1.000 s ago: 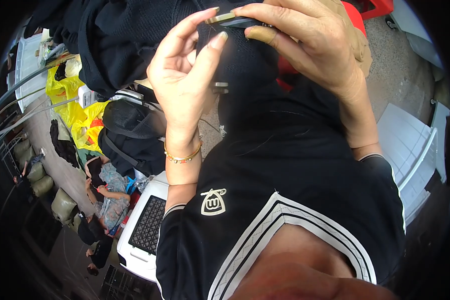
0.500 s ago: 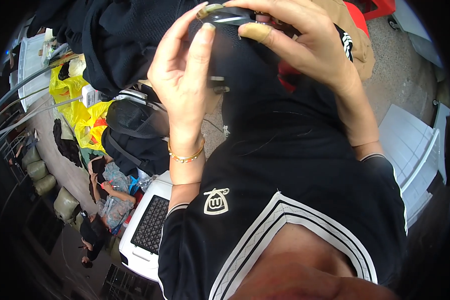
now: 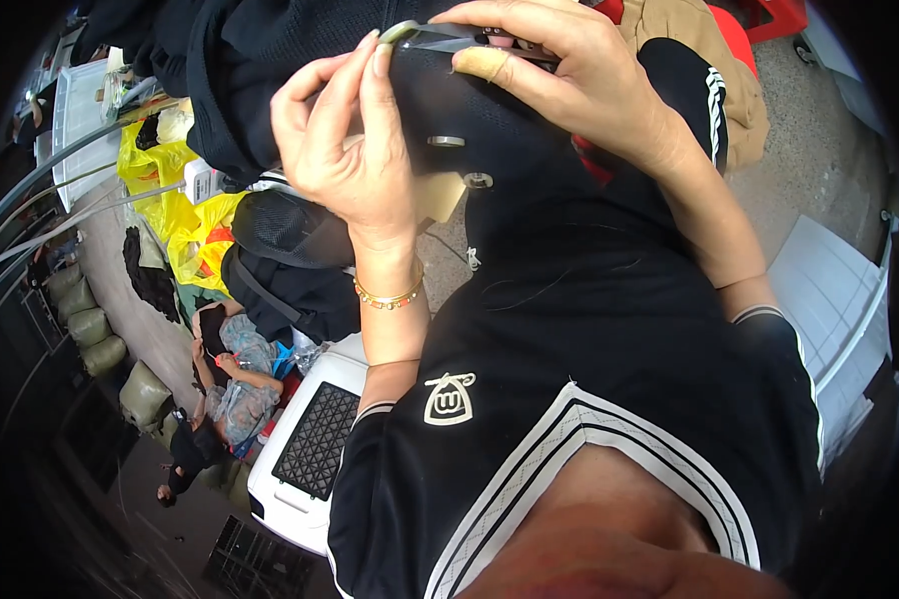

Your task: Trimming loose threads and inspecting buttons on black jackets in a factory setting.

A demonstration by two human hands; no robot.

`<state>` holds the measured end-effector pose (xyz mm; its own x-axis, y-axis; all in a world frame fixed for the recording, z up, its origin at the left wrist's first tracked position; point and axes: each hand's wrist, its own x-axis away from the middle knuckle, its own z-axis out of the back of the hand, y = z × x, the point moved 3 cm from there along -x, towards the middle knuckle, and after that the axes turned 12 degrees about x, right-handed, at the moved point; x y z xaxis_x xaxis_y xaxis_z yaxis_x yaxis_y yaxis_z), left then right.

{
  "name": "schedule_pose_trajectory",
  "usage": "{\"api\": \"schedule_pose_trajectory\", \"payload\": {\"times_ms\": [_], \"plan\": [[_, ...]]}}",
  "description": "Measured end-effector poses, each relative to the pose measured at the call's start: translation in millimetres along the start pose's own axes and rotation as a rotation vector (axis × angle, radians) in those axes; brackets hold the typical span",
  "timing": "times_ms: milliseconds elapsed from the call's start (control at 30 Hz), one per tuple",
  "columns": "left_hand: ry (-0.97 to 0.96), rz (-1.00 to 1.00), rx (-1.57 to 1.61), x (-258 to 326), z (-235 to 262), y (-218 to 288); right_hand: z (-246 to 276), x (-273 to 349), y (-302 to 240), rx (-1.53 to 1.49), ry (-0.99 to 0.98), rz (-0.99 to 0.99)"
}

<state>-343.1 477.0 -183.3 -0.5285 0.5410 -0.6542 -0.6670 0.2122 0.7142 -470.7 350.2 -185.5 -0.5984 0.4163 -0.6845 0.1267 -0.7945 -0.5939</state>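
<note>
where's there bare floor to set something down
Grey floor shows at right, between the tan cloth and white panels; another strip at left, between black cloth and olive sacks. It's crowded by the left hand: yellow bags, a black mesh item and dark knit cloth.

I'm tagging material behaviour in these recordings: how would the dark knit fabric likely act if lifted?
The dark knit fabric would probably hang floppy, since it lies in loose folds. Its textured surface suggests grip rather than slipperiness. Being bunched up, it may slump unevenly.
</note>
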Motion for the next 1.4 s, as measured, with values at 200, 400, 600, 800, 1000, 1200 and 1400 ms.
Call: {"api": "schedule_pose_trajectory", "payload": {"times_ms": [200, 400, 600, 800, 1000, 1200, 1400], "plan": [[0.023, -0.065, -0.084, -4, 7, 1, 6, -8, -16, 0.024, 0.014, -0.018], [0.030, -0.043, 0.018, -6, 0, -5, 4, -4, -8, 0.150, 0.217, 0.244], [0.039, -0.014, 0.069, -7, -1, -4, 8, -15, -16, 0.258, 0.169, 0.292], [0.019, -0.130, 0.010, -11, -3, -4, 9, -25, -19, 0.344, 0.120, 0.292], [-0.022, -0.195, -0.033, -13, -5, -1, 14, -32, -23, 0.373, -0.038, 0.162], [0.003, -0.169, 0.033, -9, -8, -5, 23, -35, -42, 0.459, -0.228, 0.018], [0.056, 0.175, 0.497, 1, 0, -10, 19, -28, -34, 0.392, -0.178, 0.012]]}}
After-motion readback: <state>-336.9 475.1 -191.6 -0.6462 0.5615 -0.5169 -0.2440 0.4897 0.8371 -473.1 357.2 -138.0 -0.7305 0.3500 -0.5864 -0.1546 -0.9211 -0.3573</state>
